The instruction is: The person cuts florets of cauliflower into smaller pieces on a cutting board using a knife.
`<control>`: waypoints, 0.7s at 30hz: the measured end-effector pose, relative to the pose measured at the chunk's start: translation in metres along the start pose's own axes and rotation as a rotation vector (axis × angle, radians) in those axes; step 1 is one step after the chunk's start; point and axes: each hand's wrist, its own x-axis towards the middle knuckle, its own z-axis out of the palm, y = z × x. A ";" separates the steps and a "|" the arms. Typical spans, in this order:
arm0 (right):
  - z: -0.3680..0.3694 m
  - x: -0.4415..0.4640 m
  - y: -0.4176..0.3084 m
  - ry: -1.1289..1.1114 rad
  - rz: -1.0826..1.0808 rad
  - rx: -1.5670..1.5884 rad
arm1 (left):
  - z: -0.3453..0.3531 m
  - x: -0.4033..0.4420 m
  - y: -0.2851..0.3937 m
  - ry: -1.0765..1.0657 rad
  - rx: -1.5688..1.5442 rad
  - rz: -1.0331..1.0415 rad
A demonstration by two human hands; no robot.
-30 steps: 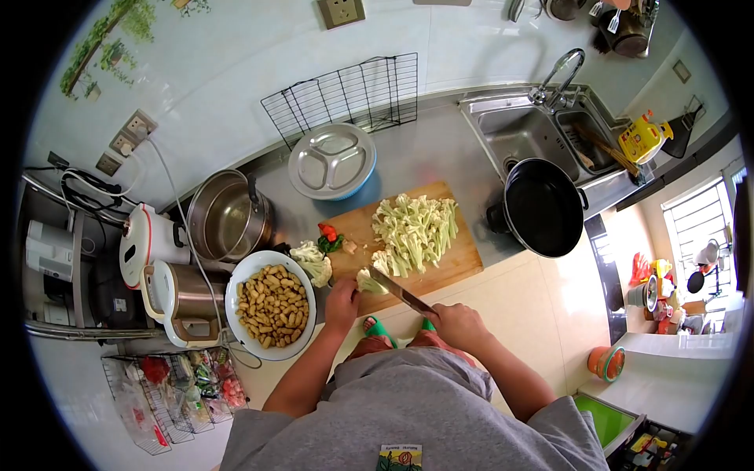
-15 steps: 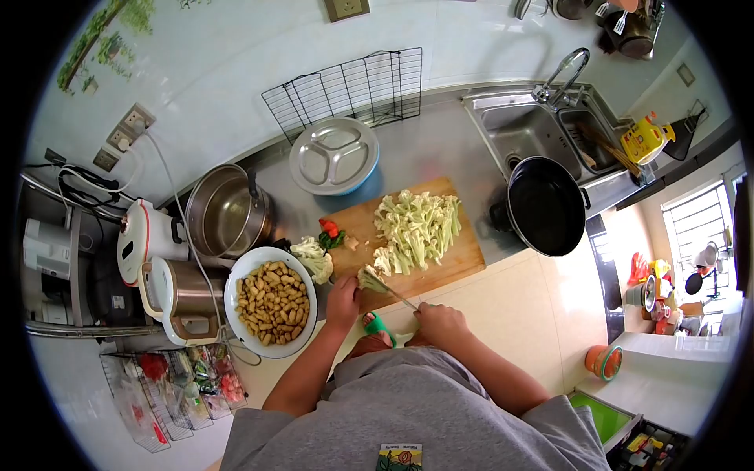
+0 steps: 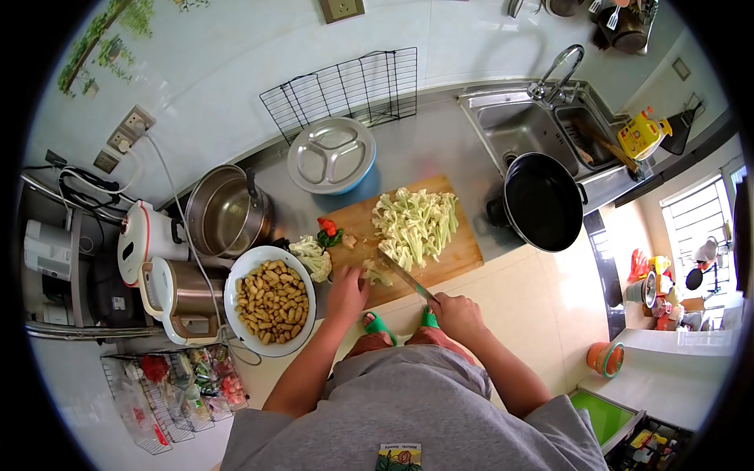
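My right hand [image 3: 455, 315] is closed round the handle of a knife [image 3: 408, 278], whose blade points up and left over a wooden cutting board [image 3: 463, 245]. Cut cauliflower [image 3: 416, 224] lies heaped on the board beyond the blade. A small cauliflower piece [image 3: 377, 273] sits between the blade and my left hand [image 3: 348, 292]. The left fingers are at the board's left edge, close to that piece; whether they grip anything is too small to tell. Red and green peppers [image 3: 328, 232] and a larger cauliflower chunk [image 3: 311, 257] lie to the left.
A bowl of peanuts [image 3: 272, 302] and a steel pot [image 3: 228, 212] stand left of the board. Behind it is a blue bowl with a divided steel lid [image 3: 332, 155]. On the right, a black pan [image 3: 543, 202] stands before the sink [image 3: 518, 129].
The knife has swung so that its blade lies nearer the cauliflower heap. The small piece has come down flatter on the board, and my left hand has shifted slightly up.
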 end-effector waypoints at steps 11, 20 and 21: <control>-0.007 -0.026 -0.004 -0.006 0.000 0.058 | 0.011 0.010 -0.005 -0.044 -0.135 -0.090; 0.023 -0.018 -0.004 -0.042 -0.037 -0.184 | 0.013 0.013 -0.009 -0.038 -0.082 -0.099; 0.022 -0.018 -0.006 -0.043 -0.036 -0.186 | 0.012 0.013 -0.008 -0.038 -0.085 -0.099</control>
